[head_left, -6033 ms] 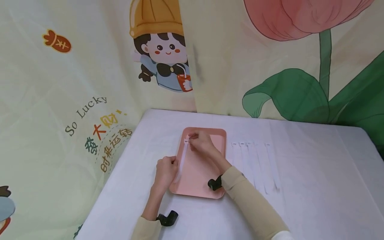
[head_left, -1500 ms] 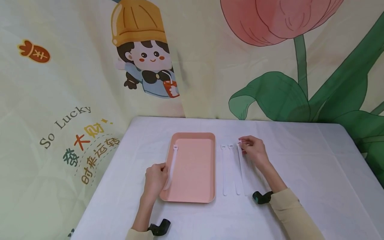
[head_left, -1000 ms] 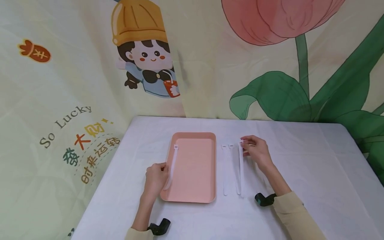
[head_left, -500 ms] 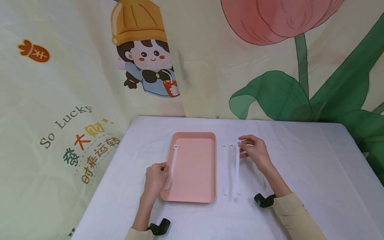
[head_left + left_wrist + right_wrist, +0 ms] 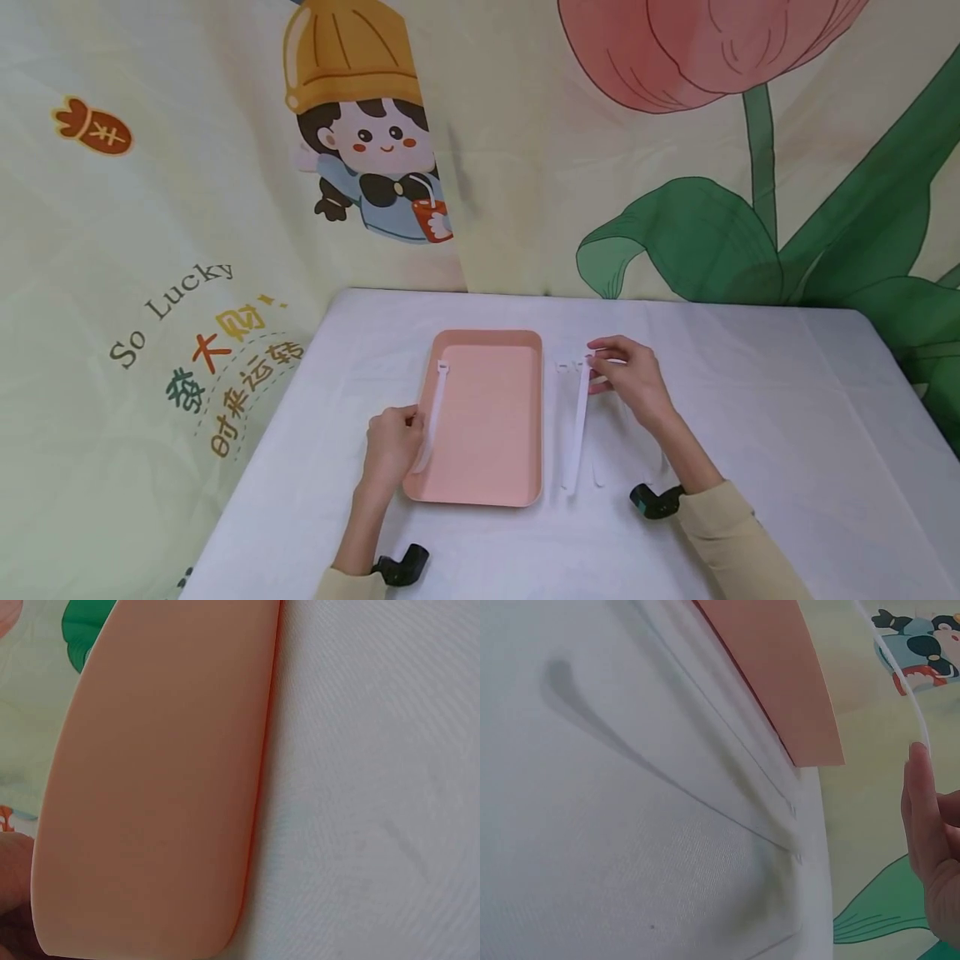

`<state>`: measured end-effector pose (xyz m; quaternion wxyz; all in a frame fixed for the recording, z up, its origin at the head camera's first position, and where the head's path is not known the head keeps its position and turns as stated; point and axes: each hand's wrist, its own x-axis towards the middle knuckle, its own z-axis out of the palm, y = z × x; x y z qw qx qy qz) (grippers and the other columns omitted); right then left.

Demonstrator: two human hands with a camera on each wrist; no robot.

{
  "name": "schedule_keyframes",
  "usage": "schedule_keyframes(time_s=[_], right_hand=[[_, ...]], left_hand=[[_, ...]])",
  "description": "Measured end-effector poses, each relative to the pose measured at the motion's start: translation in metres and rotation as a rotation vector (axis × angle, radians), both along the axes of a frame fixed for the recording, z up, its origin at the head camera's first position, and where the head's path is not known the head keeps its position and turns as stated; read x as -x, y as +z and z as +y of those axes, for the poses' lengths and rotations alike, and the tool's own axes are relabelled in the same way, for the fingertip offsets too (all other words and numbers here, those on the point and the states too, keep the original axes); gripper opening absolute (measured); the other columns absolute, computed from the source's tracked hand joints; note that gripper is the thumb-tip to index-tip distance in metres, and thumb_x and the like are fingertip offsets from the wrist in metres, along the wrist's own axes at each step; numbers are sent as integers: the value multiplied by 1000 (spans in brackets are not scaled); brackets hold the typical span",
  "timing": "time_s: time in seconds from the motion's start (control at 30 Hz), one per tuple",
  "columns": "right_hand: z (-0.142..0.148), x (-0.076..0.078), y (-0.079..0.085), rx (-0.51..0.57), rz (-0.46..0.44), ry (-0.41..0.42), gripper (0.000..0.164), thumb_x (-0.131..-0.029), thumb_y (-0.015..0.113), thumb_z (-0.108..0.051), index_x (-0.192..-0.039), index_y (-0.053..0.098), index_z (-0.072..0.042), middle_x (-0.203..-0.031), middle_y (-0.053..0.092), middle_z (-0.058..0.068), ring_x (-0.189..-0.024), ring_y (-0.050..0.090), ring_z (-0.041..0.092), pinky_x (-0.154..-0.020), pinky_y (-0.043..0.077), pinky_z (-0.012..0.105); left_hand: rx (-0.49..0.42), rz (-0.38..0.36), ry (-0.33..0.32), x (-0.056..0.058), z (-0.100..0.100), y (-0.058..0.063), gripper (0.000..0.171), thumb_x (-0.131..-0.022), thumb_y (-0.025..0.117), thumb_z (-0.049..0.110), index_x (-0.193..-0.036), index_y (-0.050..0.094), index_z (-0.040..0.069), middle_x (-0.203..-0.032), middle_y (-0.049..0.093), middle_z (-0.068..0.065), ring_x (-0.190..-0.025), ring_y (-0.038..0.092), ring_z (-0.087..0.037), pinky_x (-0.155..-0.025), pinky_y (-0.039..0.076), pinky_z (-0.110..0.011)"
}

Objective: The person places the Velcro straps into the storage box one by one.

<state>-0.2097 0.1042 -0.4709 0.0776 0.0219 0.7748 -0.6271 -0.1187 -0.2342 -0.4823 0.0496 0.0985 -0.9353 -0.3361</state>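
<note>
My left hand [image 5: 393,440] grips the left rim of a pink rectangular tray [image 5: 487,433]; in the left wrist view a fingertip [image 5: 13,874] shows at the tray's edge. Inside the tray, along its left side, lies a white cable tie [image 5: 438,408], a flat strip with a slotted head. My right hand [image 5: 633,379], right of the tray, pinches another white cable tie [image 5: 578,442] by its head end between thumb and fingers. That tie hangs lengthwise above the table, its tail towards me. The right wrist view shows it as a thin curved white strip [image 5: 900,671] above the fingertips.
More white cable ties lie on the white-covered table [image 5: 787,433] right of the tray, partly behind the held one; the right wrist view shows a tie [image 5: 705,802] with its shadow. A printed cloth backdrop [image 5: 517,167] stands at the table's far edge.
My right hand has left the tray, where a tie now lies, and lifted another tie from the row. Over the last second it carries that tie leftwards. My left hand stays at the rim.
</note>
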Motion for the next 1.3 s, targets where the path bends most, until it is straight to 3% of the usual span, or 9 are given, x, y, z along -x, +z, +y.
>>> schedule_keyframes(time_s=[0.9, 1.13, 1.3], right_hand=[[-33, -1, 8, 79, 68, 72, 29, -98, 67, -7, -126, 65, 3, -109, 65, 22, -80, 70, 23, -69, 62, 40], [-45, 2, 11, 84, 70, 83, 27, -99, 66, -7, -125, 66, 1, -108, 66, 21, -79, 73, 22, -71, 62, 48], [-54, 5, 10, 129, 51, 97, 26, -98, 66, -3, -124, 66, 2, -108, 66, 21, -77, 72, 21, -67, 62, 45]], left_hand=[[14, 6, 9, 0, 0, 0, 26, -97, 62, 2, -117, 72, -12, -103, 74, -29, -66, 66, -20, -54, 51, -28], [17, 25, 1, 1, -1, 0, 25, -96, 61, 0, -114, 73, -11, -95, 75, -26, -59, 60, -16, -51, 46, -26], [25, 11, 13, 0, -1, 0, 26, -96, 61, 1, -116, 73, -11, -97, 75, -26, -60, 59, -15, -51, 46, -26]])
